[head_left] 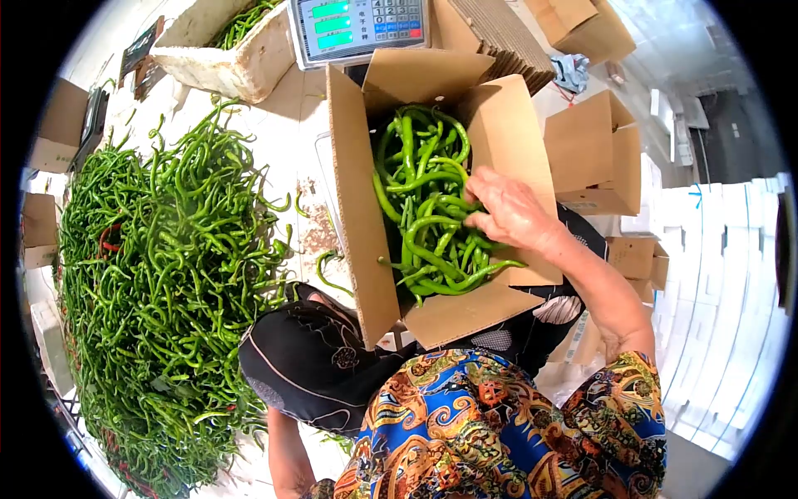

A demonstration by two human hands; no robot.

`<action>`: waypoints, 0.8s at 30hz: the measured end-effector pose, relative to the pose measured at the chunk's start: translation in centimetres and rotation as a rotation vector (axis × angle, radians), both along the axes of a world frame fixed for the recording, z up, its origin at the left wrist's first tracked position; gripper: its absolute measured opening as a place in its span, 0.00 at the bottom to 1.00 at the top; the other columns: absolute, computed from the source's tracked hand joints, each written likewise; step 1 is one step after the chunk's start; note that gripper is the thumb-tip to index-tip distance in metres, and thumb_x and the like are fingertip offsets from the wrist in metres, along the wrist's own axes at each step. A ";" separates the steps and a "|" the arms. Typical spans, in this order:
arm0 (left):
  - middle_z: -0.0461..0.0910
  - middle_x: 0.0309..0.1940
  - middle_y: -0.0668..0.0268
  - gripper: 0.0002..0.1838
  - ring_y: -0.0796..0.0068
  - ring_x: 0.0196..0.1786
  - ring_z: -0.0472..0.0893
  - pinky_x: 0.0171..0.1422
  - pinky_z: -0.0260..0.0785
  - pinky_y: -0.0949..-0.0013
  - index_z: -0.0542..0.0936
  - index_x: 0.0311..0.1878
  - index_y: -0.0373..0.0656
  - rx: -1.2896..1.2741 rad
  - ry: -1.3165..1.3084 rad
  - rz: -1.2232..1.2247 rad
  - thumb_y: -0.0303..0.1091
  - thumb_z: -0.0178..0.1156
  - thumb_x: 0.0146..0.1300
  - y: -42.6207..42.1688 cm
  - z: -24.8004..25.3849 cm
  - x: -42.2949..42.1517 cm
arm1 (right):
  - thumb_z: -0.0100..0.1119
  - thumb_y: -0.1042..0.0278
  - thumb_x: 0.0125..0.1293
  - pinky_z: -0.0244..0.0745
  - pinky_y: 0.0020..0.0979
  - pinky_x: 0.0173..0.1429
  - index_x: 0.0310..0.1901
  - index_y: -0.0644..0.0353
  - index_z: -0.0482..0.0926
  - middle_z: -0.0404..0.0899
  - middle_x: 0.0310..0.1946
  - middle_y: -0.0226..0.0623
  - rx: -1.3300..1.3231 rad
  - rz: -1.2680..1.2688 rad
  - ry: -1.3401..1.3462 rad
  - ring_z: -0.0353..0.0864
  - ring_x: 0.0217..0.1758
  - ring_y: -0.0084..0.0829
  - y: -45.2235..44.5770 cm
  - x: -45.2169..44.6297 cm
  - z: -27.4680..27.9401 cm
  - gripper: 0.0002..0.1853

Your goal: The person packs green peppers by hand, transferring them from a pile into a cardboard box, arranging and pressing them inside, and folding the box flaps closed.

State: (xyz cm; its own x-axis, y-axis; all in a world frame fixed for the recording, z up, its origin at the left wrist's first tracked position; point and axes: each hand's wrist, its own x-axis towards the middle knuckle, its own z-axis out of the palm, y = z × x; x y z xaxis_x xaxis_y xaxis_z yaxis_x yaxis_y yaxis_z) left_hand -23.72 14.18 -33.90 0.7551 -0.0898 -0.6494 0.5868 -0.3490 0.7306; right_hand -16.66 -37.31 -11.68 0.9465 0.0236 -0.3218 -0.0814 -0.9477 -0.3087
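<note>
Long, curly green chili peppers [424,233] lie inside an upright cardboard box [353,208] with its flaps raised. My right hand [511,208] reaches over the box's right side, its thumb and fingers curled round the end of a pepper. Of my left arm, only the forearm [287,453] shows, beside my bent knee; the hand itself is hidden behind the black trouser leg. A big heap of green chili peppers [166,283] spreads over the left side, with a few red ones among them.
A digital scale display [357,29] with lit green readouts stands behind the box. A white foam crate [224,66] holding more peppers is at the back left. Flattened cardboard [499,33] and open boxes [590,154] are at the right, near stacked white blocks [706,316].
</note>
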 end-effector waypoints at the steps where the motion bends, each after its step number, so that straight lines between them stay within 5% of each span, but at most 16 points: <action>1: 0.85 0.41 0.60 0.19 0.73 0.40 0.83 0.46 0.76 0.71 0.77 0.59 0.36 0.004 0.004 -0.004 0.30 0.61 0.66 -0.1 -0.2 -0.2 | 0.70 0.68 0.56 0.73 0.45 0.52 0.48 0.63 0.72 0.78 0.42 0.49 0.079 0.044 -0.063 0.77 0.50 0.52 -0.7 -0.2 -0.5 0.21; 5: 0.85 0.40 0.59 0.18 0.73 0.40 0.83 0.46 0.76 0.71 0.78 0.58 0.37 0.015 0.013 -0.008 0.30 0.61 0.66 -0.1 -0.5 -0.6 | 0.68 0.70 0.57 0.76 0.40 0.46 0.42 0.64 0.78 0.82 0.35 0.42 0.321 0.093 0.010 0.82 0.40 0.43 -2.2 0.8 -1.4 0.13; 8: 0.85 0.40 0.59 0.18 0.72 0.40 0.84 0.46 0.76 0.70 0.78 0.58 0.37 0.033 0.023 -0.001 0.30 0.61 0.65 0.3 -0.6 -1.1 | 0.67 0.67 0.65 0.72 0.25 0.37 0.41 0.63 0.82 0.78 0.27 0.24 0.662 -0.292 0.190 0.73 0.31 0.15 -3.8 1.2 1.5 0.09; 11: 0.85 0.40 0.59 0.17 0.72 0.40 0.84 0.46 0.76 0.70 0.78 0.57 0.37 0.042 0.031 -0.005 0.30 0.61 0.65 0.2 -0.7 -1.3 | 0.63 0.63 0.68 0.67 0.24 0.35 0.42 0.62 0.83 0.77 0.27 0.24 0.536 -0.278 0.051 0.71 0.30 0.14 -3.7 3.3 4.0 0.10; 13: 0.85 0.40 0.59 0.17 0.72 0.39 0.84 0.46 0.76 0.70 0.79 0.56 0.37 0.047 0.036 -0.001 0.30 0.61 0.65 0.3 -0.7 -1.5 | 0.63 0.61 0.66 0.67 0.29 0.34 0.39 0.63 0.83 0.76 0.24 0.29 0.457 -0.293 -0.092 0.72 0.29 0.18 -3.1 5.4 3.7 0.12; 18: 0.85 0.40 0.58 0.16 0.71 0.39 0.84 0.45 0.76 0.69 0.79 0.55 0.37 0.070 0.043 0.003 0.29 0.62 0.65 0.3 -0.4 -2.2 | 0.62 0.62 0.60 0.74 0.49 0.39 0.30 0.63 0.82 0.81 0.28 0.51 0.070 -0.046 -0.390 0.81 0.33 0.55 -2.7 11.2 1.3 0.11; 21: 0.85 0.39 0.58 0.16 0.71 0.39 0.84 0.45 0.76 0.69 0.80 0.55 0.37 0.078 0.056 0.006 0.29 0.62 0.65 0.3 -0.4 -2.9 | 0.64 0.63 0.61 0.78 0.49 0.45 0.34 0.65 0.81 0.83 0.32 0.53 -0.167 -0.005 -0.269 0.83 0.40 0.54 -1.1 13.9 -3.0 0.12; 24: 0.85 0.39 0.58 0.15 0.71 0.39 0.84 0.45 0.76 0.68 0.80 0.54 0.37 0.085 0.070 0.006 0.29 0.62 0.64 0.4 -0.4 -3.6 | 0.63 0.67 0.62 0.79 0.50 0.50 0.44 0.71 0.80 0.81 0.39 0.58 -0.075 -0.059 -0.277 0.81 0.45 0.60 2.1 14.8 -5.3 0.15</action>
